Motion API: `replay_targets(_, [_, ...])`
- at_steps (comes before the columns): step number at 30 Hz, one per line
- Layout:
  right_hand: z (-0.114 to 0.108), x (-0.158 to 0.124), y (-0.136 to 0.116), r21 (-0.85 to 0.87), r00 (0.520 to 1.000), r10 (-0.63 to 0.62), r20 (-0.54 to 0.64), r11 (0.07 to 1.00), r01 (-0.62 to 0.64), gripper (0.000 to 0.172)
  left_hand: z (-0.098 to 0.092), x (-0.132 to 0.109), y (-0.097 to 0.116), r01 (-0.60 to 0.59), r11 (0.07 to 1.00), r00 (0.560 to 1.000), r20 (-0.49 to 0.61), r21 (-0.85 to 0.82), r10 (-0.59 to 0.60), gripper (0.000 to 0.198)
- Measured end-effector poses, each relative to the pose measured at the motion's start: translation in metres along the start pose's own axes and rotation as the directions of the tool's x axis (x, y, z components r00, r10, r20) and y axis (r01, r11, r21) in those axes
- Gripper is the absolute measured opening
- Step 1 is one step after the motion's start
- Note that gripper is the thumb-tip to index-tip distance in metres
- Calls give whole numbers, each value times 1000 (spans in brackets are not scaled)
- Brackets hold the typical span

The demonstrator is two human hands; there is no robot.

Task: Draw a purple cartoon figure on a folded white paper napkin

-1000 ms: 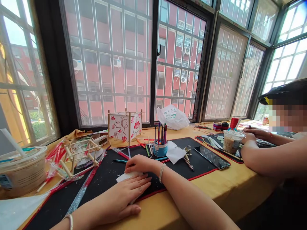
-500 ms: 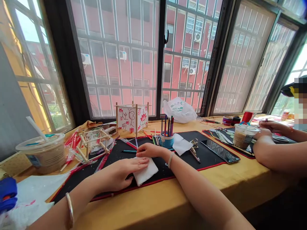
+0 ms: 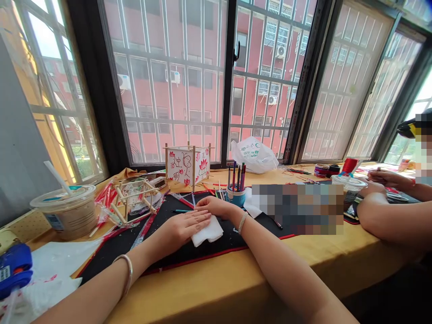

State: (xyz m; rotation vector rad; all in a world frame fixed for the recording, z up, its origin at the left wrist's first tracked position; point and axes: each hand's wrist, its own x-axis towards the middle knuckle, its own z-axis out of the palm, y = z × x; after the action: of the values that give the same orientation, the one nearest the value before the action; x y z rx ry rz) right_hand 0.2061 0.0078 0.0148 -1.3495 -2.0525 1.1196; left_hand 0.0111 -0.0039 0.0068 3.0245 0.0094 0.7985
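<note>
had left hand (image 3: 182, 228) laid flat, ungripping, over the folded white tissue (image 3: 207, 234) on the black mat (image 3: 182, 253), probably to stop slipping; had right hand (image 3: 214, 206) bent by its far edge (couldn't tell if pinching anything).

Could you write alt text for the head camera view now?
The left hand rests on a folded white tissue on a black mat, the right hand just beyond it. Behind stand a blue pot of pens and a flower-decorated, stick-framed box; a lidded cup sits at left, another person's arm at right.
</note>
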Motion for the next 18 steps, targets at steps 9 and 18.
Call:
replay_targets(9, [-5, -6, -9, -55, 987, -76, 142, 995, 85, 14, -5, 7, 28, -62, 997, 986, 149, -46, 68, 47])
replay_targets(18, [3, -3, -14, -50, 977, -140, 159, 988, 149, 3, -4, 17, 51, 29, 999, 923, 385, -21, -19, 57])
